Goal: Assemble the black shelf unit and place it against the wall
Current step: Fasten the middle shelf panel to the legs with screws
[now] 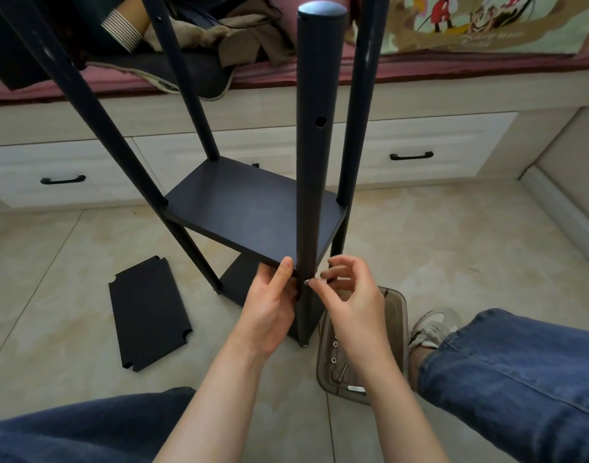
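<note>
unit (354, 135): on floor (453, 245), half built | left hand (273, 295): grips shelf (246, 208) at post (314, 182) | right hand (349, 292): pinches screw (307, 281) against post | risk: screw may slip and drop if holes are misaligned

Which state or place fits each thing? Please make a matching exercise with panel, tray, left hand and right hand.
Things: 1 panel; 2 tray; 3 left hand; 4 right hand.
States: A pinches a screw at the post; B lies flat on the floor; C grips the shelf edge; D holds small metal parts.
Pairs: 1-B, 2-D, 3-C, 4-A.
</note>
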Available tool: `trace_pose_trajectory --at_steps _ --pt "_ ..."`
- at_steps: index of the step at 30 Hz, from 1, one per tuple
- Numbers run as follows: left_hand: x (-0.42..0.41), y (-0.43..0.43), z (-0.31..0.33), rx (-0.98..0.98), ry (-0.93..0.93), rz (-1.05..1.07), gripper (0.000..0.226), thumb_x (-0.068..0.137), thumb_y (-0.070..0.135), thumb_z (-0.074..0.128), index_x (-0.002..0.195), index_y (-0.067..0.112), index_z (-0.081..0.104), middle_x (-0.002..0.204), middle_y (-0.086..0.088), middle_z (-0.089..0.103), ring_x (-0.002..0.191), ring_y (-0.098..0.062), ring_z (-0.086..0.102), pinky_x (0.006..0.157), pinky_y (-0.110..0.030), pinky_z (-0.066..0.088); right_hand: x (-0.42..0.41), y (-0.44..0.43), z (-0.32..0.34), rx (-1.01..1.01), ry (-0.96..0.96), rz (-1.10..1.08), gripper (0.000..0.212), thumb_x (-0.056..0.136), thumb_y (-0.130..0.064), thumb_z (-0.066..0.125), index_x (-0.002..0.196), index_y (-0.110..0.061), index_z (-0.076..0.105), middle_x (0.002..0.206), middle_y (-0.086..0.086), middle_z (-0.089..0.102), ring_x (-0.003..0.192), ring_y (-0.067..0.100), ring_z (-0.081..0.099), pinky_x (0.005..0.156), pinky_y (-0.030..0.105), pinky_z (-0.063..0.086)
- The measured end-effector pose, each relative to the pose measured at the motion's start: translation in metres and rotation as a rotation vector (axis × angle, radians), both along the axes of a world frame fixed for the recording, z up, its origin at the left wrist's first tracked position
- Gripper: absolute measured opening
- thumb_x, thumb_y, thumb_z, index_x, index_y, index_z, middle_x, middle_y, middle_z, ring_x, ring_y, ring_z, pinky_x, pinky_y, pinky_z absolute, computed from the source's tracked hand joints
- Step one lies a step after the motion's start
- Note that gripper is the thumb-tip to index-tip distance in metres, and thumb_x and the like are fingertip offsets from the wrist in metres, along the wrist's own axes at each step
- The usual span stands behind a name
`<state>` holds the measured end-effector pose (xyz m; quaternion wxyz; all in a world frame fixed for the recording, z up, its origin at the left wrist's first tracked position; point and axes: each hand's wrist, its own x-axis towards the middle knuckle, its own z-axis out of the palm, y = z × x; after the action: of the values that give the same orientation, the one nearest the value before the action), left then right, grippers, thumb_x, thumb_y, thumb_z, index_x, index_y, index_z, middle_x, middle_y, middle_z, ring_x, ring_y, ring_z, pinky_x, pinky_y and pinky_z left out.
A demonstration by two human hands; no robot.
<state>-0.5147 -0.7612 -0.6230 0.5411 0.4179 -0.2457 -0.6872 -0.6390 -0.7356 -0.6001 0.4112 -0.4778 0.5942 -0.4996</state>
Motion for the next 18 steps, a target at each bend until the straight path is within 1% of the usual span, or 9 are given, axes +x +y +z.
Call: trace_pose_trajectory --at_steps 2,4,5,7,9,11,14,16,18 --pt "0.001 0.003 0.005 0.014 -0.062 -0.007 0.05 0.09 0.029 0.059 0.136 0.01 0.054 0.119 -0.01 0.072 0.117 -0.03 0.066 0.103 -0.043 0.05 -0.006 -0.005 0.0 0.053 -0.059 0.158 0.051 0.09 -0.017 0.071 0.128 -0.044 0.048 0.118 -0.015 0.061 0.104 0.0 0.062 0.076 0.012 0.051" --pt "0.003 0.005 0.011 0.041 -0.124 -0.01 0.047 0.091 0.029 0.061 0.133 0.009 0.057 0.12 -0.011 0.072 0.116 -0.028 0.067 0.104 -0.043 0.049 -0.011 -0.01 0.001 0.066 -0.134 0.338 0.059 0.096 -0.012 0.062 0.138 -0.048 0.043 0.131 -0.017 0.058 0.12 -0.001 0.056 0.088 0.013 0.05" --pt "0.004 0.005 0.016 0.051 -0.191 0.0 0.044 0.092 0.03 0.062 0.13 0.008 0.059 0.118 -0.01 0.073 0.114 -0.027 0.068 0.105 -0.044 0.049 -0.013 -0.012 0.002 0.055 -0.157 0.393 0.056 0.097 -0.007 0.059 0.136 -0.046 0.047 0.13 -0.017 0.061 0.122 -0.002 0.056 0.091 0.012 0.049" --pt "0.004 0.005 0.022 0.085 -0.469 0.079 0.04 0.09 0.035 0.07 0.122 0.013 0.061 0.111 -0.005 0.074 0.107 -0.022 0.07 0.102 -0.042 0.052 -0.017 -0.016 0.003 0.032 -0.142 0.428 0.051 0.097 -0.003 0.057 0.124 -0.046 0.055 0.122 -0.022 0.066 0.118 -0.005 0.058 0.09 0.009 0.047" --pt "0.004 0.01 0.027 0.073 -0.782 0.261 0.046 0.083 0.036 0.08 0.118 0.02 0.054 0.105 0.002 0.065 0.099 -0.015 0.065 0.088 -0.026 0.053 -0.02 -0.019 0.005 0.031 -0.116 0.432 0.049 0.096 -0.005 0.059 0.117 -0.049 0.056 0.113 -0.031 0.067 0.113 -0.011 0.058 0.086 0.005 0.045" --pt "0.009 0.02 0.032 -0.197 -1.031 0.361 0.05 0.08 0.026 0.084 0.117 0.025 0.051 0.102 0.006 0.056 0.096 -0.012 0.057 0.08 -0.017 0.047 -0.022 -0.021 0.005 0.04 -0.121 0.438 0.048 0.095 -0.006 0.061 0.114 -0.05 0.058 0.112 -0.03 0.067 0.112 -0.011 0.059 0.084 0.003 0.045" --pt "0.016 0.016 0.033 -0.592 -1.347 0.062 0.053 0.075 0.026 0.085 0.121 0.028 0.059 0.117 0.015 0.056 0.122 -0.008 0.042 0.101 -0.017 0.036 -0.024 -0.024 0.004 0.033 -0.185 0.441 0.043 0.093 -0.001 0.063 0.12 -0.035 0.063 0.113 -0.011 0.073 0.111 0.003 0.065 0.09 0.012 0.05" --pt "0.016 0.006 0.034 -0.615 -1.4 -0.114 0.059 0.073 0.034 0.087 0.126 0.028 0.061 0.128 0.02 0.053 0.138 -0.012 0.031 0.113 -0.027 0.029 -0.025 -0.026 0.003 0.028 -0.18 0.433 0.041 0.091 -0.002 0.065 0.122 -0.03 0.063 0.108 -0.006 0.075 0.107 0.008 0.068 0.091 0.02 0.053" --pt "0.017 -0.002 0.04 -0.615 -1.387 -0.149 0.059 0.072 0.03 0.088 0.126 0.024 0.064 0.126 0.021 0.054 0.139 -0.013 0.032 0.114 -0.036 0.033 -0.025 -0.026 0.003 0.032 -0.152 0.425 0.042 0.091 -0.006 0.067 0.123 -0.033 0.06 0.105 -0.006 0.076 0.103 0.007 0.07 0.088 0.021 0.054"
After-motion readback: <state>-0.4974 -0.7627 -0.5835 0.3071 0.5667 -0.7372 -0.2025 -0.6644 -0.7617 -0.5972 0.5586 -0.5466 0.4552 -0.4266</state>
